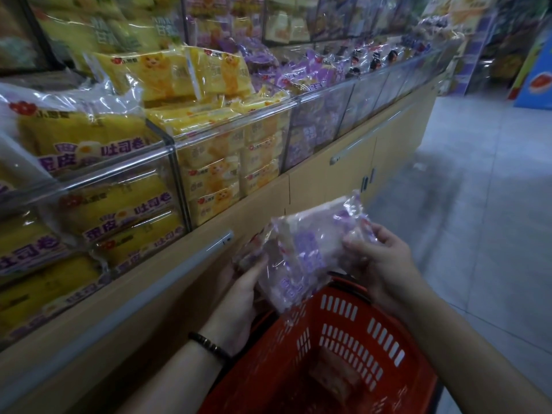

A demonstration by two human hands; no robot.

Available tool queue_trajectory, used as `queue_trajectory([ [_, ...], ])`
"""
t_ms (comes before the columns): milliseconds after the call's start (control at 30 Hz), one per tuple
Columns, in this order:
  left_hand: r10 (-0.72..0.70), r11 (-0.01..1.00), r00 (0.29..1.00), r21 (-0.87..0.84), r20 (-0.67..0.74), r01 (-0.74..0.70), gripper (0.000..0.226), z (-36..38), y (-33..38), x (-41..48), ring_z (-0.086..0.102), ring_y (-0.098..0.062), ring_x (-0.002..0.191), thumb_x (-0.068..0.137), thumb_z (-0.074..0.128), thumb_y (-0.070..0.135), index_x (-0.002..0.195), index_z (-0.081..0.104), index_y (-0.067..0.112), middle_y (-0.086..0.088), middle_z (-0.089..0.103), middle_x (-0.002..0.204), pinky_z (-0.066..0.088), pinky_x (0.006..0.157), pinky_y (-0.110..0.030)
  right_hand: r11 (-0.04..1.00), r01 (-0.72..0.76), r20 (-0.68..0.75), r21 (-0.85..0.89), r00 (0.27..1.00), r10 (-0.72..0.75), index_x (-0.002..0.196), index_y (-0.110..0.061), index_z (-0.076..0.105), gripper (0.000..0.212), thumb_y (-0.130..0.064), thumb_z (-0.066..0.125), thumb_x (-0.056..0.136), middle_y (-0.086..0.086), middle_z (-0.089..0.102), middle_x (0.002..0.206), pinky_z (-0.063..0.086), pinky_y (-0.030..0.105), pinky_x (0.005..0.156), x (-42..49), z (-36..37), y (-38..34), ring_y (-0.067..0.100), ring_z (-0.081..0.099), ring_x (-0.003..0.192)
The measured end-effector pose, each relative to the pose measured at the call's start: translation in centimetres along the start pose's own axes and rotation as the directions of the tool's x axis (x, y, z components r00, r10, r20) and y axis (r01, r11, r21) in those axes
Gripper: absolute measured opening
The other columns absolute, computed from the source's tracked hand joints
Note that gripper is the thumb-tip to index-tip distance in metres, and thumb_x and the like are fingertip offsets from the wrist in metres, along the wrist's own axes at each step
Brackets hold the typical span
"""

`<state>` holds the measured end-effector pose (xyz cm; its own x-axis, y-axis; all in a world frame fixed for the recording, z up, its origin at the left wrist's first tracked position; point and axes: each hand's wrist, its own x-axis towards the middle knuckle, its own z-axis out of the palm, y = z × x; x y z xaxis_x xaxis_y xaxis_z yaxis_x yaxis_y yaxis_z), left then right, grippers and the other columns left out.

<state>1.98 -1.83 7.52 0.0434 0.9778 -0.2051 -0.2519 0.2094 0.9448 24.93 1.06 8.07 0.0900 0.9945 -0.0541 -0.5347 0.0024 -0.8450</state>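
While both hands are busy with the packet (310,249), here's what's around: a long wood-coloured counter (268,201) on the left with metal handles (352,150), and clear plastic bins (233,127) lined up on top of it all the way down the aisle. Grey tiled floor (478,204) on the right, and a blue sign (537,79) way off at the far end.

The packet is held out in the open, just above the far rim of the red basket (343,321). It's close to the counter front, can't tell if it touches. The left hand (245,294) has it at the lower left edge, fingers curled round it with the thumb on the front. The right hand (385,264) has the right end, fingers clamped on the wrap. There's a black bracelet (209,345) on the left wrist.

Bins: the nearest ones are stuffed with big yellow packs (98,210), the next has smaller yellow packs (215,174), then purple packs (304,135) further along. The basket has one brownish pack (334,380) lying at the bottom.

Writing: the big yellow packs say 吐司卷 in purple, with a red flower logo. The held packet is clear wrap with purple print, too blurred to read
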Motion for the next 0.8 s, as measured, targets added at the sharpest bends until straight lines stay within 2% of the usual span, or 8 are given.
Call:
queue_trajectory([
  [100, -0.062, 0.998, 0.998, 0.011, 0.004, 0.062, 0.022, -0.3, -0.5, 0.6, 0.064, -0.019, 0.126, 0.098, 0.061, 0.052, 0.1, 0.081, 0.045, 0.01, 0.076, 0.121, 0.037, 0.119, -0.052, 0.978, 0.048, 0.024, 0.204, 0.998, -0.054, 0.129, -0.007, 0.064, 0.061, -0.014, 0.084, 0.073, 0.009, 0.074, 0.1, 0.059, 0.036, 0.07, 0.6, -0.7, -1.3, 0.016, 0.068, 0.072],
  [167, -0.067, 0.998, 0.997, 0.006, 0.023, 0.067, 0.028, -0.2, -0.4, 0.6, 0.069, -0.018, 0.118, 0.097, 0.06, 0.049, 0.106, 0.082, 0.035, 0.007, 0.078, 0.118, 0.045, 0.111, -0.045, 0.971, -0.019, 0.031, 0.237, 0.999, 0.012, 0.139, -0.01, 0.062, 0.074, -0.033, 0.088, 0.073, 0.011, 0.072, 0.126, 0.056, 0.056, 0.091, 0.6, -0.9, -1.8, 0.029, 0.073, 0.102],
  [233, -0.079, 0.997, 0.997, 0.007, 0.028, 0.079, 0.033, 0.0, -0.4, 0.5, 0.073, -0.019, 0.11, 0.095, 0.062, 0.045, 0.115, 0.078, 0.025, 0.001, 0.078, 0.118, 0.052, 0.098, -0.04, 0.975, -0.083, 0.021, 0.207, 0.997, 0.081, 0.134, -0.014, 0.066, 0.058, -0.039, 0.075, 0.083, 0.012, 0.074, 0.125, 0.059, 0.062, 0.083, 0.5, -1.0, -1.9, 0.032, 0.075, 0.105],
  [367, -0.07, 0.997, 0.997, 0.017, 0.03, 0.069, 0.041, 0.0, -0.9, 0.7, 0.073, -0.029, 0.11, 0.09, 0.069, 0.039, 0.124, 0.073, 0.017, -0.009, 0.077, 0.121, 0.055, 0.093, -0.044, 0.998, 0.004, 0.036, -0.07, 0.999, -0.002, 0.1, -0.016, 0.077, 0.021, -0.031, 0.07, 0.088, 0.014, 0.078, 0.102, 0.063, 0.039, 0.067, 0.0, -0.1, -0.5, 0.024, 0.074, 0.081],
  [500, -0.032, 0.999, 0.999, 0.024, 0.032, 0.031, 0.033, 0.3, -1.2, 0.5, 0.074, -0.031, 0.107, 0.092, 0.069, 0.032, 0.12, 0.075, 0.017, -0.011, 0.077, 0.119, 0.058, 0.091, -0.047, 0.888, 0.102, 0.177, -0.449, 0.984, -0.023, 0.1, -0.013, 0.078, 0.02, -0.029, 0.076, 0.088, 0.014, 0.08, 0.094, 0.061, 0.033, 0.067, -0.9, 0.7, 0.9, 0.024, 0.075, 0.078],
  [567, -0.1, 0.995, 0.993, 0.007, 0.069, 0.1, 0.036, 0.7, -1.2, 0.0, 0.077, -0.026, 0.091, 0.094, 0.061, 0.046, 0.108, 0.08, 0.018, -0.012, 0.078, 0.111, 0.06, 0.081, -0.042, 0.807, 0.134, 0.198, -0.576, 0.98, -0.022, 0.096, -0.016, 0.08, 0.015, -0.03, 0.08, 0.089, 0.01, 0.08, 0.088, 0.06, 0.038, 0.07, -1.0, 0.6, 1.7, 0.024, 0.075, 0.076],
  [667, -0.173, 0.985, 0.973, 0.034, 0.154, 0.17, 0.071, 0.5, -1.3, -0.1, 0.072, -0.033, 0.099, 0.095, 0.047, 0.073, 0.113, 0.076, 0.012, -0.019, 0.073, 0.122, 0.057, 0.081, -0.042, 0.707, 0.143, 0.131, -0.693, 0.989, -0.071, 0.085, -0.022, 0.081, 0.02, -0.04, 0.089, 0.081, 0.006, 0.075, 0.076, 0.054, 0.04, 0.063, -0.4, 0.6, 2.2, 0.015, 0.065, 0.065],
  [800, -0.097, 0.995, 0.982, 0.048, 0.163, 0.09, 0.031, 0.7, -1.3, 0.1, 0.073, -0.03, 0.092, 0.086, 0.076, 0.028, 0.115, 0.078, 0.014, -0.016, 0.077, 0.115, 0.059, 0.073, -0.039, 0.625, 0.228, 0.144, -0.746, 0.972, -0.183, 0.086, -0.026, 0.08, 0.043, -0.066, 0.085, 0.071, 0.004, 0.074, 0.074, 0.055, 0.039, 0.059, 0.2, 0.3, 2.0, 0.012, 0.064, 0.064],
])
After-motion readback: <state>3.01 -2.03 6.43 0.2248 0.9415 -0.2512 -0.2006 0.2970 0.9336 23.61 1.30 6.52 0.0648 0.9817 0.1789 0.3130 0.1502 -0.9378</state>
